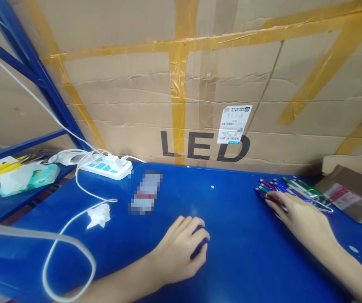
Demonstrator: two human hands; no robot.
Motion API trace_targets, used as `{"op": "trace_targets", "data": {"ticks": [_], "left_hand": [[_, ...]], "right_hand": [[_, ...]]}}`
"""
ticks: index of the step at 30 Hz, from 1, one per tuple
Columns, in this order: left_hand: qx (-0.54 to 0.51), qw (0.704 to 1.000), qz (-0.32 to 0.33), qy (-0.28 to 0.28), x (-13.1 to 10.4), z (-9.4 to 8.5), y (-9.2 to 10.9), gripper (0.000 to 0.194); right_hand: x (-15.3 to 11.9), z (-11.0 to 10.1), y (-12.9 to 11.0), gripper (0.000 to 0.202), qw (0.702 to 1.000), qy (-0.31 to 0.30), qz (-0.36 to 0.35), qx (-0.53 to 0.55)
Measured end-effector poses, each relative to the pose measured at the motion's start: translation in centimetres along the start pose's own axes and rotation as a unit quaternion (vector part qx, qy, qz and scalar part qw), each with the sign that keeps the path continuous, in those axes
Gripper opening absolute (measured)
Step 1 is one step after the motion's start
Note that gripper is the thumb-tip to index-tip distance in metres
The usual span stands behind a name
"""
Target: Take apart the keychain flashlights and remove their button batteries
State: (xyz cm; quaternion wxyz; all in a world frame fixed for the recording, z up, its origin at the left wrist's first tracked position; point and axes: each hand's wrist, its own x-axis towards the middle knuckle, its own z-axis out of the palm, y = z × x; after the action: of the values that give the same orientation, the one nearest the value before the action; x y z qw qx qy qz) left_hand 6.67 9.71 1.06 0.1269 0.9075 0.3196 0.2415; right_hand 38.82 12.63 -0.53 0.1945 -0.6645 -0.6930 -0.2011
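Observation:
My left hand point(184, 248) rests low over the blue tabletop, its fingers loosely bent and apart, with nothing in them. At the right, a loose pile of pens point(294, 185) in several colours lies on the table. My right hand point(294, 210) reaches over the near left side of this pile. Its thumb and fingers curl together at the pens' ends, and a dark reddish patch shows in the gap between them. What they grip is mostly hidden by the hand.
A cardboard box point(351, 193) stands right of the pens. Left are a white power strip point(108, 166), a looping white cable point(69, 240), crumpled tissue point(99, 215), a blurred-out item point(146, 191) and a tissue pack point(42, 179). A big carton point(130, 105) marked LED walls the back.

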Motion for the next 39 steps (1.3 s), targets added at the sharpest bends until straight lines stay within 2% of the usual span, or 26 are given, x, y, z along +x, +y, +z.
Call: {"op": "trace_targets", "data": {"ticks": [5,7,9,13,17,18,21,24,26,29,33,36,39], "left_hand": [[-0.005,1.0,-0.014,0.008,0.0,0.0,-0.2,0.017],[-0.007,1.0,-0.014,0.006,0.0,0.1,-0.1,0.017],[-0.009,1.0,-0.012,0.004,-0.1,0.2,0.0,0.016],[-0.041,0.999,-0.031,0.0,-0.1,0.1,0.5,0.019],[-0.059,0.997,-0.054,-0.013,0.0,0.0,0.5,0.037],[-0.049,0.997,-0.047,-0.021,0.0,0.0,0.4,0.035],[-0.003,0.999,-0.01,-0.042,0.1,0.4,-0.1,0.011],[0.019,0.999,0.014,-0.033,0.3,0.7,-0.6,0.02],[0.03,0.999,0.031,-0.028,0.6,0.8,-1.0,0.026],[0.039,0.999,0.037,0.003,1.2,0.7,-1.4,0.032],[0.044,0.997,0.008,0.056,2.4,0.0,-1.8,0.032],[0.056,0.996,-0.017,0.063,3.6,-0.4,-1.7,0.034],[0.081,0.995,-0.01,0.066,4.4,-0.2,-1.4,0.033]], "right_hand": [[0.0,-2.2,-2.2,0.038,0.994,0.104,0.013,-0.011],[-0.3,-2.6,-3.0,0.034,0.991,0.136,0.001,0.002],[-0.6,-2.6,-3.7,0.033,0.988,0.143,-0.039,0.048],[-1.3,-2.6,-5.6,0.032,0.97,0.07,-0.148,0.18],[-2.1,-3.5,-8.7,0.031,0.925,-0.052,-0.239,0.292],[-2.3,-3.8,-9.4,0.032,0.913,-0.085,-0.257,0.304],[-2.7,-4.2,-10.7,0.035,0.891,-0.158,-0.285,0.316],[-2.7,-4.2,-10.6,0.033,0.892,-0.177,-0.268,0.317],[-2.6,-4.3,-10.2,0.033,0.892,-0.169,-0.261,0.327],[-2.4,-4.4,-9.7,0.034,0.909,-0.142,-0.243,0.309],[-2.3,-4.5,-9.1,0.032,0.931,-0.121,-0.201,0.281],[-2.2,-4.4,-8.1,0.031,0.943,-0.103,-0.166,0.269],[-1.8,-4.3,-6.5,0.026,0.958,-0.087,-0.121,0.245]]}}
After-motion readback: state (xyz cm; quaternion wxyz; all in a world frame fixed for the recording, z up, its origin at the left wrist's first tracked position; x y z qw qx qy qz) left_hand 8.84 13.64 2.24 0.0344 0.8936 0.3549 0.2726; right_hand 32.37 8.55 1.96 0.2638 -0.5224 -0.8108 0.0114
